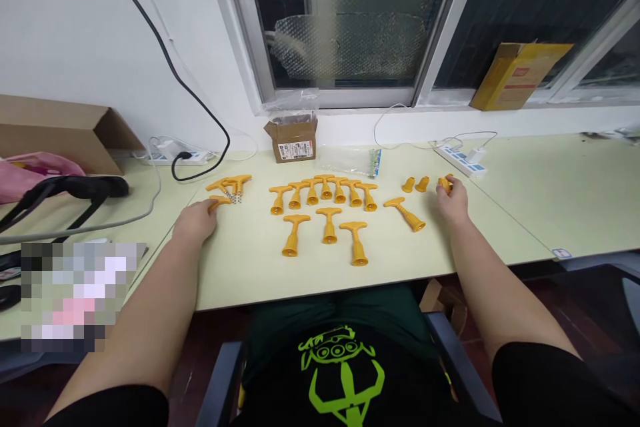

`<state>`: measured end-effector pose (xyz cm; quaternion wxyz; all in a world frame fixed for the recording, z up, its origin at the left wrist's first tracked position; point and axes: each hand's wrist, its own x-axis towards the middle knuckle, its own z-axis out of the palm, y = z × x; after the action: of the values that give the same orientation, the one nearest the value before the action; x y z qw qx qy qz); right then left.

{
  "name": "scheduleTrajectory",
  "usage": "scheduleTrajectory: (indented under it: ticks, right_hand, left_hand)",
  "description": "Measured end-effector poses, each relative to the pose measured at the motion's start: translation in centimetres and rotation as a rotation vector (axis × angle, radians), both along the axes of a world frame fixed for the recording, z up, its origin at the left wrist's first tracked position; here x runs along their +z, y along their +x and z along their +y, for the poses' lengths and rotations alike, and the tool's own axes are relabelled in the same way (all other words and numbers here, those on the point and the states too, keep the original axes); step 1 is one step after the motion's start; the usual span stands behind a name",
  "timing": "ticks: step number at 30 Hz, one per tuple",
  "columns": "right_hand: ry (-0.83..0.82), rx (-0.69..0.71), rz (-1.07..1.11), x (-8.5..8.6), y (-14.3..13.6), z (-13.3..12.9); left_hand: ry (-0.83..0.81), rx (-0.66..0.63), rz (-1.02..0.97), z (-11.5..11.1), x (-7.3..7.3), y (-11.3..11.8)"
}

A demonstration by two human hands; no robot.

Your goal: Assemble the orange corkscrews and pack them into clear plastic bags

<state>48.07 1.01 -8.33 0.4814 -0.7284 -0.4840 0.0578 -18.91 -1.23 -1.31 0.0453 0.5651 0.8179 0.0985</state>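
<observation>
At the left side of the table, my left hand [196, 221] has its fingers closed on a yellow T-handled corkscrew [221, 200]. Just behind it lie other T-handles [240, 180] with bare metal spirals. My right hand [454, 201], at the right, grips a yellow bell-shaped sleeve [444, 183], partly hidden by the fingers. Two similar loose sleeves [408, 184] stand to its left. Between my hands, several corkscrews fitted with sleeves [326, 187] form a curved row. In front of that row are three more [329, 225], and another [406, 215] lies slanted near my right hand.
At the back are a small open cardboard box [295, 140], a clear plastic bag [350, 160] and a power strip [463, 161]. A black cable [170, 60] hangs down at the left, near a larger carton [60, 130] and black straps [95, 190]. A yellow box [520, 77] leans against the window.
</observation>
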Motion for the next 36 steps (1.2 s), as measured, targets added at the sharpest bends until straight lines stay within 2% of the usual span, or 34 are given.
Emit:
scheduleTrajectory:
  ticks: [3, 5, 7, 9, 12, 14, 16, 18, 20, 23, 31, 34, 36]
  right_hand:
    - [0.005, -0.037, 0.095, 0.9, -1.0, -0.9]
    - [0.017, -0.017, 0.096, 1.8, -1.9, -1.5]
    - [0.038, 0.024, 0.075, 2.7, -3.2, -2.1]
    - [0.071, 0.104, 0.055, 3.4, -4.9, -2.7]
    - [0.126, 0.339, 0.055, 4.2, -8.7, -4.2]
    - [0.142, 0.537, 0.054, 4.6, -11.8, -5.7]
    - [0.177, 0.704, 0.03, 5.0, -14.7, -7.4]
    - [0.221, 0.8, -0.001, 5.2, -17.4, -9.2]
    - [0.265, 0.861, 0.016, 5.2, -19.3, -10.6]
    - [0.313, 0.919, 0.104, 5.0, -21.0, -11.6]
    - [0.311, 0.971, 0.13, 4.9, -21.9, -11.4]
    - [0.332, 1.023, 0.087, 5.1, -22.1, -11.0]
    - [0.354, 1.038, 0.043, 5.4, -22.1, -10.6]
  left_hand:
    - [0.066, 0.02, -0.086, -1.6, 0.6, -0.8]
    - [0.167, -0.031, -0.189, -2.8, 0.9, -1.0]
    - [0.21, -0.06, -0.357, -3.9, 1.4, -0.6]
    - [0.191, -0.06, -0.615, -4.7, 2.2, 0.7]
    - [0.236, -0.159, -1.075, -5.8, 3.4, 4.6]
    - [0.327, -0.251, -1.276, -6.5, 3.8, 7.9]
    - [0.383, -0.319, -1.404, -7.2, 3.5, 11.3]
    - [0.442, -0.367, -1.489, -7.9, 2.7, 14.3]
    - [0.483, -0.403, -1.536, -8.6, 1.6, 16.6]
    - [0.478, -0.413, -1.579, -9.6, 0.6, 18.8]
    - [0.383, -0.439, -1.495, -10.1, 0.7, 21.2]
    - [0.245, -0.541, -1.364, -9.7, 0.6, 21.4]
    - [0.207, -0.631, -1.143, -9.1, 0.7, 21.3]
